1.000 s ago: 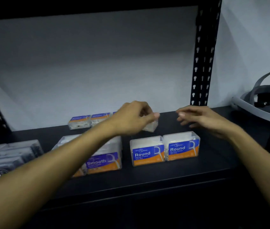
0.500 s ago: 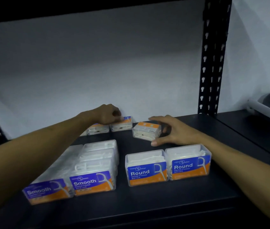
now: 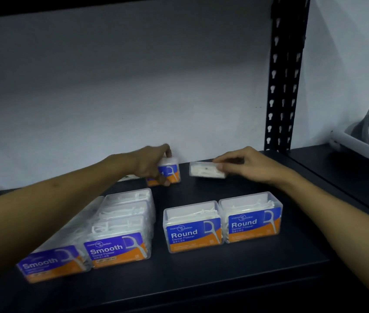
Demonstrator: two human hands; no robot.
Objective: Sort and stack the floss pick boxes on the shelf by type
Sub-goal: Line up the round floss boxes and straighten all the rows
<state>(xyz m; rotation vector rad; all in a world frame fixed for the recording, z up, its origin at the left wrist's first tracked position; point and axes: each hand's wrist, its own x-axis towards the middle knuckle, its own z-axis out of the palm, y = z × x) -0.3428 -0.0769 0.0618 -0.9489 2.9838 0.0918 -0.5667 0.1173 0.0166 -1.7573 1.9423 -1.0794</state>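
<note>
At the back of the black shelf, my left hand grips a clear floss pick box with a blue and orange label, tilted upright off the shelf. My right hand holds another clear box by its right end, plain side towards me. Two "Round" boxes stand side by side in front. Rows of "Smooth" boxes stand at the front left. One more box peeks out behind my left wrist.
A black perforated upright post stands at the back right. Beyond it on the neighbouring shelf lies a grey headset-like object. The white wall closes the shelf's back.
My left hand has lifted a box from the back row and turned its label towards me. My right hand has turned its box, so the orange top no longer shows.
</note>
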